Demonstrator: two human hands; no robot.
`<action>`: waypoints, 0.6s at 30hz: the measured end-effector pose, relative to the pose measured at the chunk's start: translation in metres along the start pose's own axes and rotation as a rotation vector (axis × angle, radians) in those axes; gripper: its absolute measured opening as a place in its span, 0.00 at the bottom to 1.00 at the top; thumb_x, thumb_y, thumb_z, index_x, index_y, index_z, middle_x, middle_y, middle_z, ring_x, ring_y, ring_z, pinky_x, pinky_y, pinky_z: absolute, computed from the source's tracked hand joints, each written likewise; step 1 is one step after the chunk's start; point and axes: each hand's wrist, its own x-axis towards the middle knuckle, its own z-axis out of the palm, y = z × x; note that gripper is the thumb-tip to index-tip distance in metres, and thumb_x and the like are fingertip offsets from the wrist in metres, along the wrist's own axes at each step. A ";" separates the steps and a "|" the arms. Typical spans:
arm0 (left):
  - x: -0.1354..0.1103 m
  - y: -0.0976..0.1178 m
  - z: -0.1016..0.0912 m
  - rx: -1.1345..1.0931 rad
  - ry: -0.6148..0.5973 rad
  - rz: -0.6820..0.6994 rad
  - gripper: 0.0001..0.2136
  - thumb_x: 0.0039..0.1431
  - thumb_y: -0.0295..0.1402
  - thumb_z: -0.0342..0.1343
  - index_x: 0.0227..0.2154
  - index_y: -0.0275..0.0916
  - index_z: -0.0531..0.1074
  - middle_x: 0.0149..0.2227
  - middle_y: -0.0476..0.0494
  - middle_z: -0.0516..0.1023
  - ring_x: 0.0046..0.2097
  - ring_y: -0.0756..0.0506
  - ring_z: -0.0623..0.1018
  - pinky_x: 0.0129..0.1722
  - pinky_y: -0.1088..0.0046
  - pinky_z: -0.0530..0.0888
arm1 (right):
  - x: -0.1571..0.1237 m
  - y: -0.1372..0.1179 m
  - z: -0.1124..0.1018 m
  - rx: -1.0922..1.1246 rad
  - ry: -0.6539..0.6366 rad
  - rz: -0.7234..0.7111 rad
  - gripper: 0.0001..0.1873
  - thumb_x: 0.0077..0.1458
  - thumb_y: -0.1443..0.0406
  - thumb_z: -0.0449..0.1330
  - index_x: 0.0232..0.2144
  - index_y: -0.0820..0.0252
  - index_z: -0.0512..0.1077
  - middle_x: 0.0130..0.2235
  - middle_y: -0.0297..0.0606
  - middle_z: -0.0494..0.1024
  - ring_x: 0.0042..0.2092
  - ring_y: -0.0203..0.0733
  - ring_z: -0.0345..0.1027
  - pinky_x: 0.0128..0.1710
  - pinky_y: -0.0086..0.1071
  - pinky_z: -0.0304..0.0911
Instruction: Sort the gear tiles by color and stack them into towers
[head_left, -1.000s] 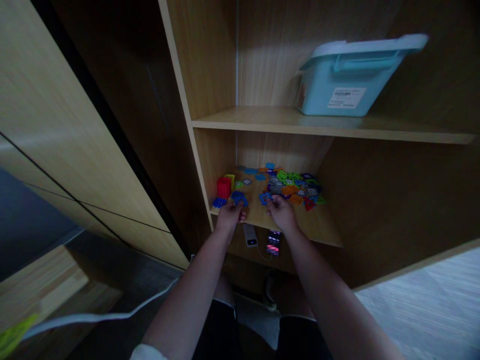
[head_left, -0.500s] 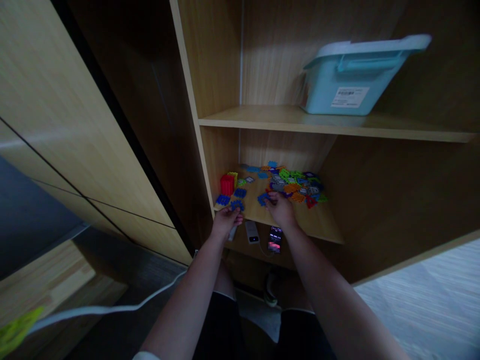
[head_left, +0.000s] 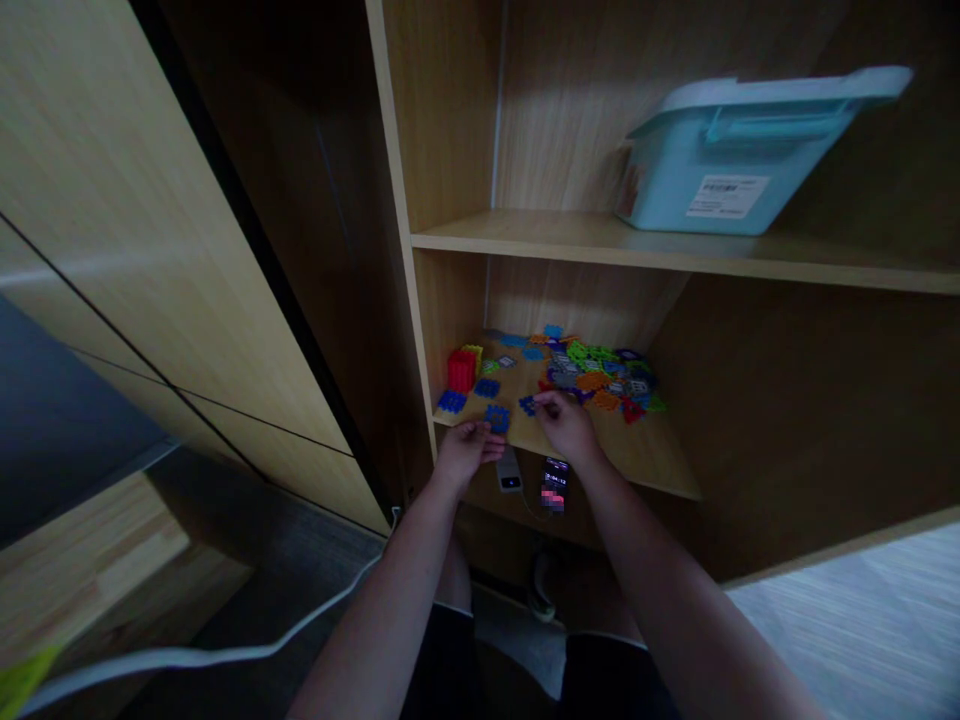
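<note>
My left hand (head_left: 466, 450) is closed, its fingers pinching the near edge of a blue square tile (head_left: 496, 416) at the shelf's front edge. To the right, my right hand (head_left: 564, 422) grips another blue tile (head_left: 528, 405) with thumb and fingertips; part of it is hidden by the fingers. The two tiles are a little apart. A red block of stacked tiles (head_left: 461, 370) stands at the left wall, with two blue tiles lying near it. Behind my right hand spreads a heap of mixed coloured tiles (head_left: 592, 380), in green, grey, orange, purple and red.
A light-blue lidded bin (head_left: 739, 175) stands on the upper shelf (head_left: 540, 225). Below the tile shelf lie a white power bank (head_left: 508, 470) and a lit phone (head_left: 554, 485), with a thin cable. A white cord (head_left: 300, 610) runs across at the lower left.
My left hand has moved right with its blue tile, closer to the tile in my right hand. The whole view has shifted slightly.
</note>
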 end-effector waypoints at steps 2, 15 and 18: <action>0.003 -0.002 0.002 0.006 0.045 0.000 0.10 0.69 0.35 0.65 0.34 0.34 0.74 0.29 0.39 0.84 0.28 0.47 0.84 0.31 0.73 0.82 | -0.002 -0.004 0.000 0.005 -0.052 -0.053 0.10 0.63 0.59 0.60 0.43 0.54 0.80 0.44 0.41 0.85 0.40 0.44 0.78 0.44 0.39 0.73; 0.009 -0.005 -0.003 0.268 0.216 0.160 0.13 0.70 0.42 0.61 0.34 0.42 0.67 0.25 0.47 0.81 0.26 0.45 0.82 0.26 0.74 0.77 | -0.001 -0.020 -0.004 -0.102 -0.183 -0.153 0.07 0.66 0.63 0.60 0.44 0.54 0.78 0.45 0.40 0.82 0.45 0.46 0.77 0.48 0.40 0.70; -0.011 -0.007 0.003 0.546 0.173 0.351 0.16 0.69 0.46 0.60 0.30 0.43 0.66 0.23 0.50 0.77 0.25 0.47 0.78 0.26 0.76 0.71 | -0.002 -0.024 -0.005 -0.155 -0.188 -0.237 0.06 0.66 0.65 0.61 0.43 0.53 0.78 0.44 0.40 0.82 0.48 0.49 0.75 0.52 0.43 0.68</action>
